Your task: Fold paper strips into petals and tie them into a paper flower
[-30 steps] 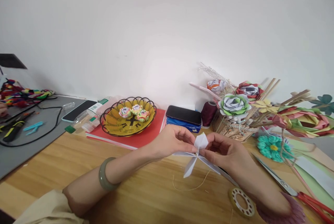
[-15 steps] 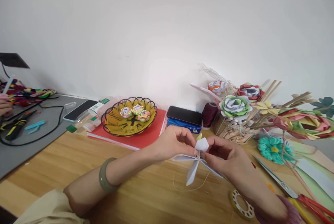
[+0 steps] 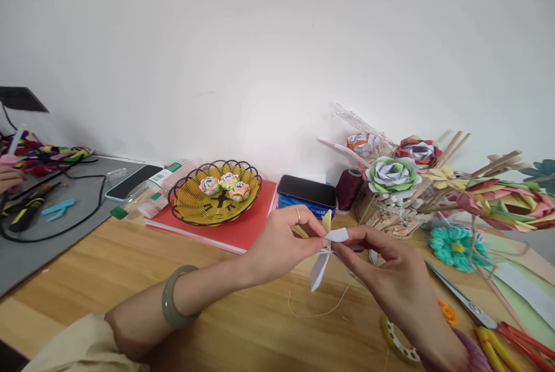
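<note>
My left hand point(image 3: 288, 242), with a ring and a green bangle on its arm, pinches a folded paper flower point(image 3: 319, 271) near its middle. From the other side my right hand point(image 3: 385, 262) grips the same flower between thumb and fingers. White folded petals stick out below and above the fingertips, and a yellow piece stands up at the top. The fingers cover much of the flower's centre. A thin string point(image 3: 318, 315) curls on the table under the hands.
A wicker basket point(image 3: 191, 201) with small paper flowers sits on red paper point(image 3: 260, 210). Behind my hands is a phone on a blue box point(image 3: 303, 203). Scissors point(image 3: 472, 305), a tape roll point(image 3: 396, 340) and paper flowers point(image 3: 392, 175) are at right. Another person's hand point(image 3: 9, 180) shows at far left.
The paper flower has tilted and turned between my fingers, so its upper white petal now points right and more of the yellow piece shows. Both hands have shifted slightly.
</note>
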The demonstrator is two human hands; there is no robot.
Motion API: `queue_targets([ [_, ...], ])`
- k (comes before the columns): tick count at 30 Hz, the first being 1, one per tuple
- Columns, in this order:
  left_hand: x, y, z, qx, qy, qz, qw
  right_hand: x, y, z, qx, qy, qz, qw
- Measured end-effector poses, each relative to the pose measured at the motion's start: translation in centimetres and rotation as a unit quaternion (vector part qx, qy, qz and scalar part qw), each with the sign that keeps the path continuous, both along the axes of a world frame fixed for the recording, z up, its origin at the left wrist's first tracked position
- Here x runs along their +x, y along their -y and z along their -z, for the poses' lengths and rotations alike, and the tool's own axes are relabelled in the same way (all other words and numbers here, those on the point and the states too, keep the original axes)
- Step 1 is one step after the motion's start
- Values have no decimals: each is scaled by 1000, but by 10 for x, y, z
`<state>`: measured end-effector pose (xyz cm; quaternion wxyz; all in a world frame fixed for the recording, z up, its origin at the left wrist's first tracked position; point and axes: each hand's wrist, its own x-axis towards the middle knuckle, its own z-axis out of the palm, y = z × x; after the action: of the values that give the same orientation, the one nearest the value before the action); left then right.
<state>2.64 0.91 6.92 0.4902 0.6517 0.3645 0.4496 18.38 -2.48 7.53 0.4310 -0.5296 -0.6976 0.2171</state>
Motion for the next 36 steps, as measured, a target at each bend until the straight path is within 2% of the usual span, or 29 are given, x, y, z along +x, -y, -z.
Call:
queue_targets([
  [7, 1, 4, -1, 74, -1, -12, 997, 1, 2, 9, 151, 54, 2, 987],
  [13, 1, 8, 1, 134, 24, -6, 991, 7, 3, 15, 274, 185, -22, 943],
  [15, -1, 8, 0, 113, 33, 6, 993, 10, 2, 15, 311, 213, -31, 926],
  [19, -4, 4, -5, -10, 99, 74, 992, 13, 0, 12, 360, 228, -56, 903],
  [21, -5, 1, -6, -47, 86, 106, 990, 13, -1, 11, 373, 230, -61, 897],
  [23, -3, -2, -5, -58, 64, 118, 989, 12, -2, 10, 389, 231, -53, 890],
  [25, -2, -4, -3, -40, 87, 103, 990, 11, -2, 10, 399, 215, -17, 891],
  [27, -1, -6, 0, 7, 135, 63, 989, 10, 0, 8, 369, 159, 39, 915],
  [28, -1, -7, 2, 33, 150, 45, 987, 9, 1, 6, 321, 120, 54, 938],
  [30, -2, -10, 4, 72, 151, 21, 986, 7, 3, 1, 159, 43, 27, 986],
  [31, -2, -10, 5, 85, 141, 14, 986, 5, 4, -2, 59, 10, -9, 998],
  [33, -3, -12, 7, 100, 120, 9, 988, 3, 4, -7, -93, -63, -69, 991],
  [36, -4, -13, 9, 102, 123, 11, 987, 0, 0, -10, -214, -162, -108, 957],
])
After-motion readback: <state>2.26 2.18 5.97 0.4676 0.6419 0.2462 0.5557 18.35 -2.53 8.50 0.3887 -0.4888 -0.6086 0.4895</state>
